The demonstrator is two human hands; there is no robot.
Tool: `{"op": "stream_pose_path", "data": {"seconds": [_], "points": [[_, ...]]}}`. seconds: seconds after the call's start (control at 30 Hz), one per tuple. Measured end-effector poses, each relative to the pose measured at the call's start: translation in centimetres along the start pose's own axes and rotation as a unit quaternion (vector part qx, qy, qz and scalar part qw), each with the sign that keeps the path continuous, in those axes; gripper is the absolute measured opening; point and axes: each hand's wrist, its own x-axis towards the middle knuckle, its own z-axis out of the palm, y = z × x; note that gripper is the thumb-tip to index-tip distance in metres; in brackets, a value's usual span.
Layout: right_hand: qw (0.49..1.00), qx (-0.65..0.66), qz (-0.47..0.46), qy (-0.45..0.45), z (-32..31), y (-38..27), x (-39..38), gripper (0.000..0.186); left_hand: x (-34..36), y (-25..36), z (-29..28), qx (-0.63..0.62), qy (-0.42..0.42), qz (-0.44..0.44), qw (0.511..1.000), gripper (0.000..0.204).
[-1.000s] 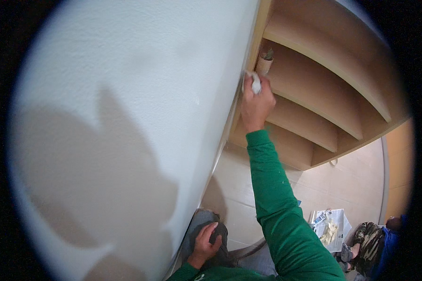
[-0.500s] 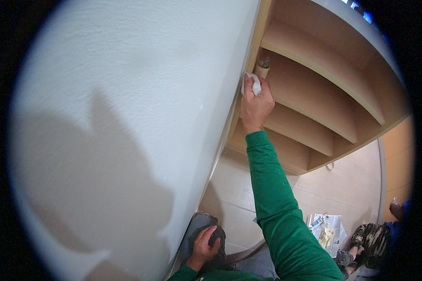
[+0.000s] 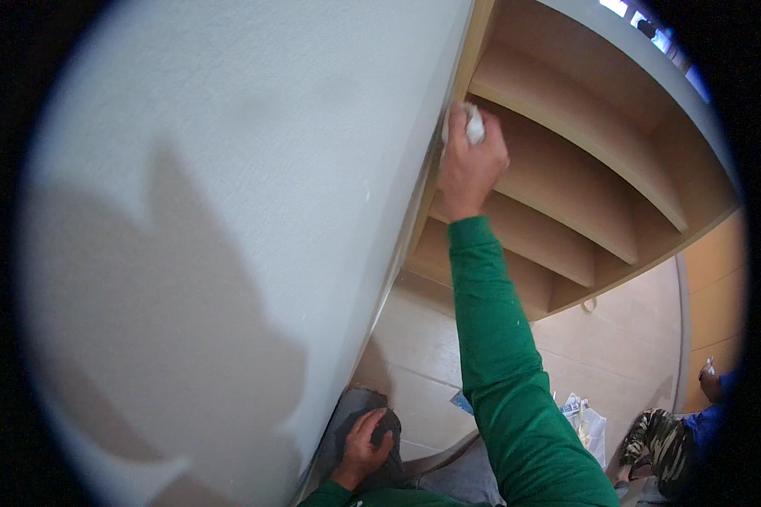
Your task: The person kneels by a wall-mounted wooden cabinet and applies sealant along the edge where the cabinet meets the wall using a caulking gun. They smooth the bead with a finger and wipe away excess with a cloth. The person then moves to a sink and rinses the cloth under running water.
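My right hand (image 3: 473, 165) grips a white cloth or paper wad (image 3: 473, 125) against the left edge board (image 3: 475, 29) of a light-wood shelving unit, where it meets the white wall (image 3: 203, 101). The fingers wrap round the wad, and the hand covers part of the edge. My left hand (image 3: 363, 448) rests on my knee (image 3: 387, 420) at the bottom, fingers apart and holding nothing.
Curved shelves (image 3: 566, 203) fill the upper right. On the tiled floor (image 3: 600, 338) are a ring-shaped object (image 3: 589, 304) and papers (image 3: 590, 431), partly behind my arm. A crouching co-worker (image 3: 668, 452) in camouflage trousers is at the lower right, near an orange panel (image 3: 714, 279).
My right hand has moved up along the edge with the wad, now covering where a small cup-like object showed. The co-worker's hand has come into view. My left hand stays on my knee.
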Motion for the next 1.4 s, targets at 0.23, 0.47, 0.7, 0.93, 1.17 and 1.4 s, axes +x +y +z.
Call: {"op": "stream_pose_path", "data": {"seconds": [0.23, 0.47, 0.7, 0.93, 1.17, 1.4], "points": [[0.997, -0.065, -0.034, 0.006, -1.0, 1.8, 1.3, 0.034, 0.5, 0.9, 0.5, -0.011, -0.011, -0.017, 1.000, 0.050], [0.999, -0.023, -0.024, 0.010, -1.0, -2.1, 3.7, 0.035, 0.7, 0.9, 0.5, -0.006, -0.012, -0.022, 1.000, 0.050], [0.998, -0.063, -0.015, -0.004, -2.4, 4.4, 0.5, 0.035, 1.3, 1.0, 1.4, -0.020, -0.005, 0.003, 1.000, 0.049], [0.997, -0.060, -0.042, -0.012, -2.6, -0.8, 4.8, 0.038, 1.1, 1.7, 1.2, -0.014, -0.010, -0.019, 1.000, 0.048], [0.997, -0.067, -0.003, -0.028, -3.6, 3.5, 1.0, 0.039, 1.0, 1.0, 2.2, -0.013, -0.010, -0.007, 1.000, 0.047], [0.999, -0.027, -0.005, -0.029, -3.9, -1.2, 4.8, 0.038, 0.8, 1.7, 2.0, 0.002, -0.003, 0.003, 1.000, 0.048]]}}
